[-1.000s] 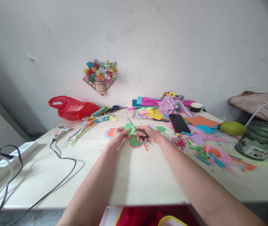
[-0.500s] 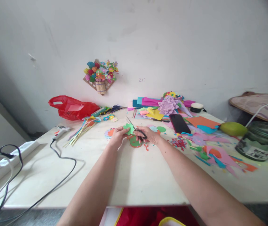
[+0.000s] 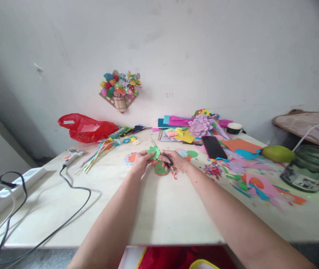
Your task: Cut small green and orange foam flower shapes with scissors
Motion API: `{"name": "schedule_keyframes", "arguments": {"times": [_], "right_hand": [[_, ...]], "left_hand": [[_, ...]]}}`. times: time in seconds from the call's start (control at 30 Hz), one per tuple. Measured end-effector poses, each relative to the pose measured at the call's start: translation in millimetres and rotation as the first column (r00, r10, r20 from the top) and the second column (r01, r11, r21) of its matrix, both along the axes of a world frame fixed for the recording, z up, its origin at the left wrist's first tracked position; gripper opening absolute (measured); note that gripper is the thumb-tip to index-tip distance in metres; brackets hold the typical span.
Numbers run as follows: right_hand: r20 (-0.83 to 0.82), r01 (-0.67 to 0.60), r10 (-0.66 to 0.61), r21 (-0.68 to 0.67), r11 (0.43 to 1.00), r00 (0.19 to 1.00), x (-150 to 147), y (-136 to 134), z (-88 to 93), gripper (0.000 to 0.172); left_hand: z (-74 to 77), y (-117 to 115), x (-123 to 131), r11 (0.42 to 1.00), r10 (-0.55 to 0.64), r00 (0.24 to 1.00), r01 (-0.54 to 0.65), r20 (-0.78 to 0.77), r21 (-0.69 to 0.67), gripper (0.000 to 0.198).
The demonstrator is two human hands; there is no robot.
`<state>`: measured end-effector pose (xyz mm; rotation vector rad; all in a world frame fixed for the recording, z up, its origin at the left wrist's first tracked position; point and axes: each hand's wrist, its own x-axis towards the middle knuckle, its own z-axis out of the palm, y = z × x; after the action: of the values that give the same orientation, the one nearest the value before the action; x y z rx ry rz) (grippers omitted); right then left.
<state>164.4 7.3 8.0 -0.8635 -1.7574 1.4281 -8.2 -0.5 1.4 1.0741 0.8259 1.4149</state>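
Note:
My left hand (image 3: pixel 139 160) pinches a green flower-shaped paper cutout (image 3: pixel 154 152) above the white table (image 3: pixel 162 209). My right hand (image 3: pixel 176 160) is closed on small black-handled scissors (image 3: pixel 161 151), whose blades point up and left into the cutout's edge. Right under both hands lies a green paper disc on a red one (image 3: pixel 160 169). Small red paper scraps (image 3: pixel 174 174) are scattered beside it.
Coloured paper sheets and a purple paper flower (image 3: pixel 199 125) pile up at the back. A black phone (image 3: pixel 213 147), paper offcuts (image 3: pixel 256 183), a green fruit (image 3: pixel 277 152) and a glass jar (image 3: pixel 310 168) lie right. Left are a red bag (image 3: pixel 86 128), sticks (image 3: pixel 95 157), a glue gun (image 3: pixel 71 155) with cable.
Both hands with the cutout and scissors have crept slightly away from me over the table. The scissors stay at the cutout's edge.

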Motion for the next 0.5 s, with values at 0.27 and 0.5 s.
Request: {"name": "schedule_keyframes", "arguments": {"times": [0.27,0.5], "right_hand": [[-0.010,-0.002,0.003,0.026,1.000,1.000,-0.6,1.3,-2.8,0.031],[0.003,0.016,-0.016,0.022,1.000,1.000,-1.2,3.3,-4.1,0.031]], "left_hand": [[1.5,-1.4,0.6,1.000,0.003,1.000,-0.003,0.006,-0.008,0.027],[0.8,-0.2,-0.4,1.000,0.009,1.000,-0.009,0.007,0.000,0.027]]}}
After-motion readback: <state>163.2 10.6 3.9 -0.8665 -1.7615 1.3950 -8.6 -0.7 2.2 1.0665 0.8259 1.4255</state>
